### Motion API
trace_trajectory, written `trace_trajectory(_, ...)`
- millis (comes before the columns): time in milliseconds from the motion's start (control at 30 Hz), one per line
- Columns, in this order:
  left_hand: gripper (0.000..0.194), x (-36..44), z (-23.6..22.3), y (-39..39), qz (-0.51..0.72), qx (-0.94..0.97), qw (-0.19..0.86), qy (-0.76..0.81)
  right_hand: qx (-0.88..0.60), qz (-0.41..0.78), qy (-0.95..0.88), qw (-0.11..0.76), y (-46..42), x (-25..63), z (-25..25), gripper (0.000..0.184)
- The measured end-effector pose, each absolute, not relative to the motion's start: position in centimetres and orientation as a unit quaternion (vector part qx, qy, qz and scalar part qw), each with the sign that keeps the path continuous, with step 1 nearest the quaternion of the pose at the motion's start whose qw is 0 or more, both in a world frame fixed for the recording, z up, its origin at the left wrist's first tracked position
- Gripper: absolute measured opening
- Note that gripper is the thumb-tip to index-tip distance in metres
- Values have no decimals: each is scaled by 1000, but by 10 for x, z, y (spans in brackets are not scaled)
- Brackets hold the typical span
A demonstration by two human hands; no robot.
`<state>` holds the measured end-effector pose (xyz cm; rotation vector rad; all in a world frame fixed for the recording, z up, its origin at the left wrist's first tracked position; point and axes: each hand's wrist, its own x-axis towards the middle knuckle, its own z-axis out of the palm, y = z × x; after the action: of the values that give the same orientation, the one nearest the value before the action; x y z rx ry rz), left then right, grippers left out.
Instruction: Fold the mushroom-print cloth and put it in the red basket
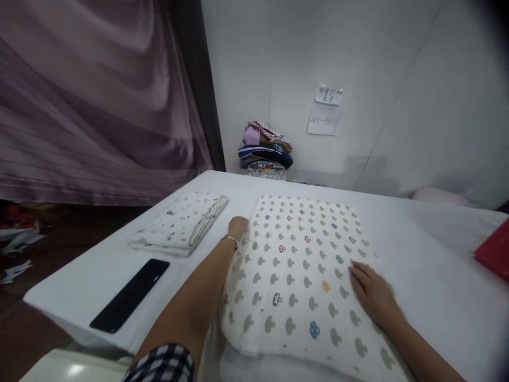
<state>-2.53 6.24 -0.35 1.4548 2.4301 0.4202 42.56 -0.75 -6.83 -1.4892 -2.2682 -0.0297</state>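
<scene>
A white cloth (294, 270) printed with grey and coloured mushrooms lies spread on the white table (429, 265), its near edge hanging over the front. My left hand (238, 227), with a bracelet at the wrist, is closed at the cloth's left edge, partway up toward the far side; its fingertips are hidden. Flat against the right side of the same cloth lies my right hand (374, 294), fingers stretched out and pointing inward. Left of my left hand, a folded white cloth (178, 220) with small dark prints rests in layers.
A black phone-like slab (130, 295) lies near the table's left front corner. Behind the far edge stands a stack of folded fabrics (265, 151) against the wall. A purple curtain (95, 106) hangs at left. Something red (495, 252) sits at the right edge.
</scene>
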Motion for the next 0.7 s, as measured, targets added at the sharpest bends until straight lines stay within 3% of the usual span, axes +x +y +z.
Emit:
trace_trajectory(267,34,-20,-8,83,222,470,177,836,-539,-19,-818,201,-7,428,-72,41)
trace_trajectory(533,40,-21,-11,85,209,453,173,849,-543,-19,-814,204,-7,427,-72,42)
trace_trajectory(700,28,-20,-9,93,164,485,168,843,-542,-20,-814,209,-8,427,-73,41)
